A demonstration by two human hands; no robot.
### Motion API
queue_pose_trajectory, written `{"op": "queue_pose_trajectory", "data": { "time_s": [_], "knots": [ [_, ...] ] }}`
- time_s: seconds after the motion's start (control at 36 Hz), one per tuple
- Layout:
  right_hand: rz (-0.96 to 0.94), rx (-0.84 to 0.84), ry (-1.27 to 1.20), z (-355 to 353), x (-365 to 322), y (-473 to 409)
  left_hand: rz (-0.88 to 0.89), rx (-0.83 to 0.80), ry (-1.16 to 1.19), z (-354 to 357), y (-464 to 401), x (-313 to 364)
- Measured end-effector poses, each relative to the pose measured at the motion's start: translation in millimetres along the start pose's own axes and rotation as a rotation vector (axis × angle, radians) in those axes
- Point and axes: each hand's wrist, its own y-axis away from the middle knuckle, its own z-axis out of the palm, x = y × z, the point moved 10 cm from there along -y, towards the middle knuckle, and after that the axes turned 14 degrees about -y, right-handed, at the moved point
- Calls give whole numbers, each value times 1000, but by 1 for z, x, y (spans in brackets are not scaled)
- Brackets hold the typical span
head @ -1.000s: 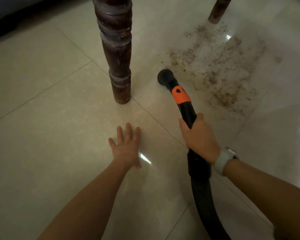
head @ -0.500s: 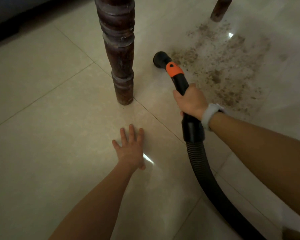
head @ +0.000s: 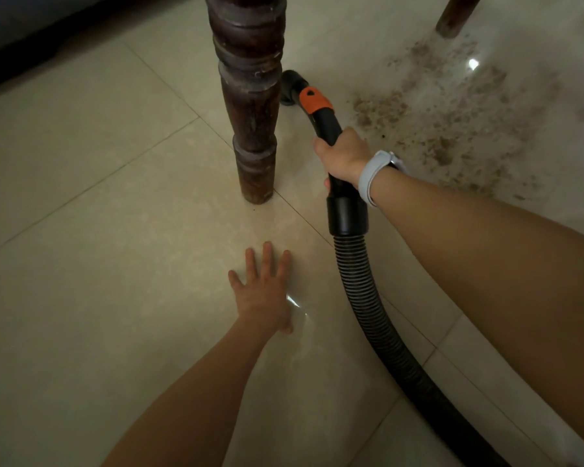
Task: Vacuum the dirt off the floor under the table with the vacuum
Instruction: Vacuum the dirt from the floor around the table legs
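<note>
Two hands, left (head: 262, 291) flat on floor (head: 81, 298), right (head: 343, 156) gripping one vacuum hose (head: 358, 281), two table legs (head: 250, 96)

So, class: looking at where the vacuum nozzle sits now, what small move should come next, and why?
Probably sweep the nozzle rightward into the dirt. It sits beside the table leg, left of the patch, which looks unvacuumed, while the right hand grips the wand.
</note>
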Motion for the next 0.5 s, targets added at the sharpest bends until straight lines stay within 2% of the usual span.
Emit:
{"op": "queue_pose_trajectory", "data": {
  "time_s": [0.08,0.19,0.5],
  "knots": [
    [-56,53,106,-7,-9,-7,0,-6,5,0,-1,0],
    [-36,122,130,-26,-4,-11,-3,-5,11,0,-1,-1],
    [67,143,-10,-66,43,23,0,-21,4,0,-3,0]
  ]
}}
